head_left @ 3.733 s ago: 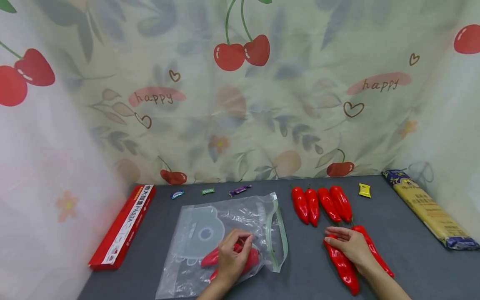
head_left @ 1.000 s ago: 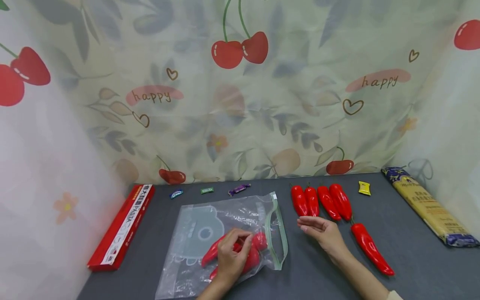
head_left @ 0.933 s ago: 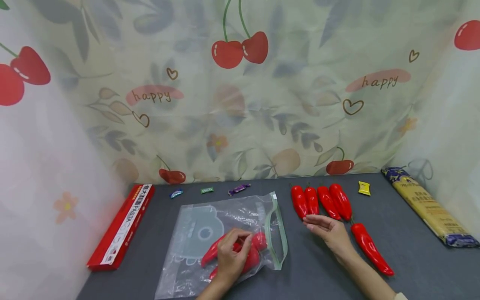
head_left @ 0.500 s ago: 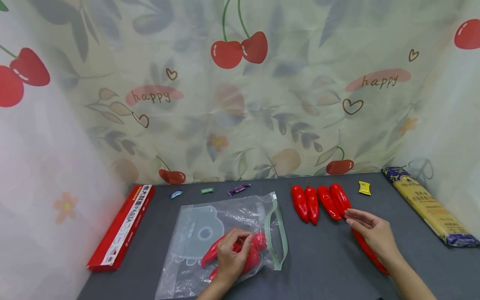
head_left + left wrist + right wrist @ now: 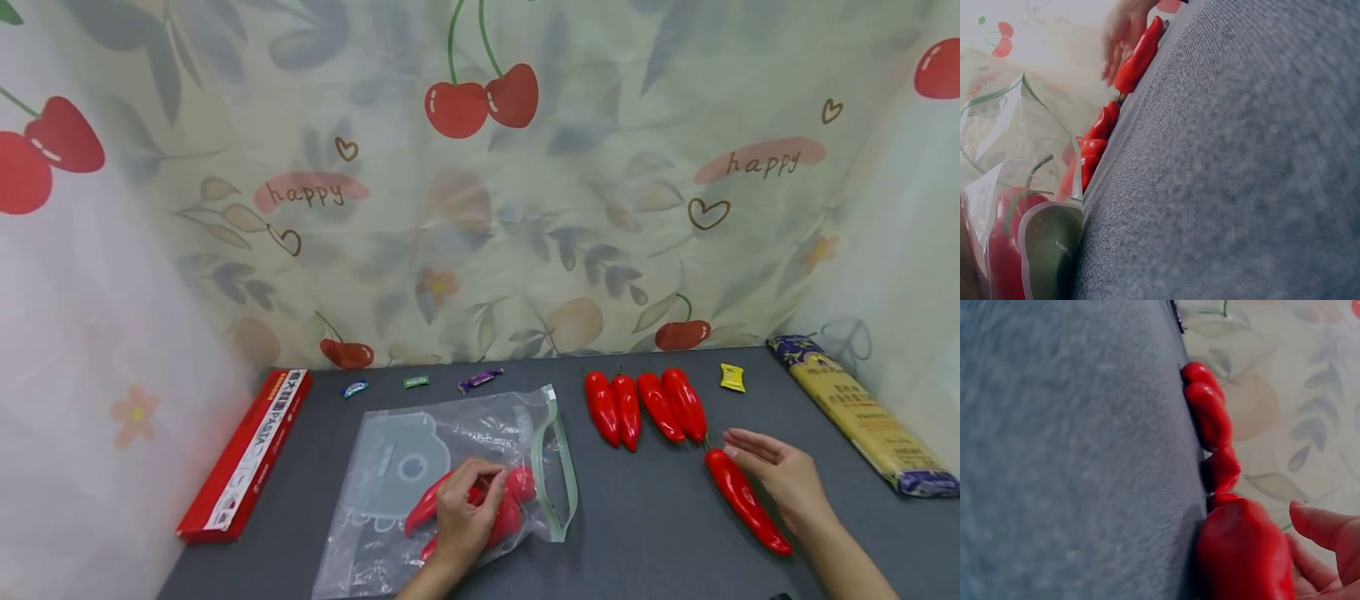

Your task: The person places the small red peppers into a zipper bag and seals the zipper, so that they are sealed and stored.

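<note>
In the head view my left hand (image 5: pixel 463 510) pinches the top layer of a clear zip bag (image 5: pixel 487 421) between thumb and forefinger. Several red chili peppers (image 5: pixel 520 484) lie inside, partly hidden under that hand. The bag's green-edged mouth faces right, and in the left wrist view it gapes. My right hand (image 5: pixel 791 483) is beside a single long red chili pepper (image 5: pixel 746 500), fingers extended and curved loosely. In the right wrist view its thumb (image 5: pixel 1319 526) is just off that pepper's side, with nothing gripped.
Several more red chili peppers (image 5: pixel 656 408) lie in a row behind. Small candies (image 5: pixel 480 381) and a yellow candy (image 5: pixel 732 377) line the back. A red pasta box (image 5: pixel 247 458) lies at left, a yellow pasta packet (image 5: pixel 855 412) at right, before a printed curtain (image 5: pixel 487 250).
One chili pepper went from the table at right into the bag. My right hand came back from near the bag to the lone pepper's right side. The left hand stayed on the bag.
</note>
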